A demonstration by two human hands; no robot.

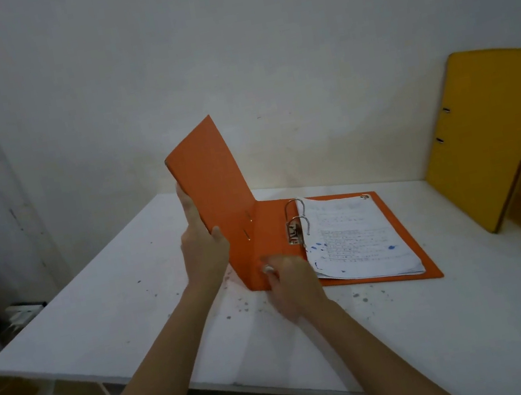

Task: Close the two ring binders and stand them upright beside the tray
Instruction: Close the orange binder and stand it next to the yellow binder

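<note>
An orange binder (pixel 299 246) lies open near the middle of a white bench (pixel 105 315), its back cover flat on the surface and its front cover (pixel 211 185) lifted to a steep tilt, leaning away to the left. The left hand (pixel 204 252) is closed on the free outer edge of that raised cover, thumb on the inner face and fingers behind it. The right hand (pixel 290 284) sits at the near end of the spine, fingers curled against it and blurred, so how firmly it grips I cannot tell. Two metal rings (pixel 300 216) stand closed on the mechanism just right of the spine, and a stack of handwritten paper (pixel 357 243) with blue ink blots is threaded on them, lying flat on the back cover. A yellow binder (pixel 485 136) stands at the far right of the bench, well apart from the orange one, closed and leaning back against the white wall (pixel 228 63), partly cut off by the frame edge. Dark specks dot the bench in front of the orange binder. Both forearms reach in from the lower edge of the view.
</note>
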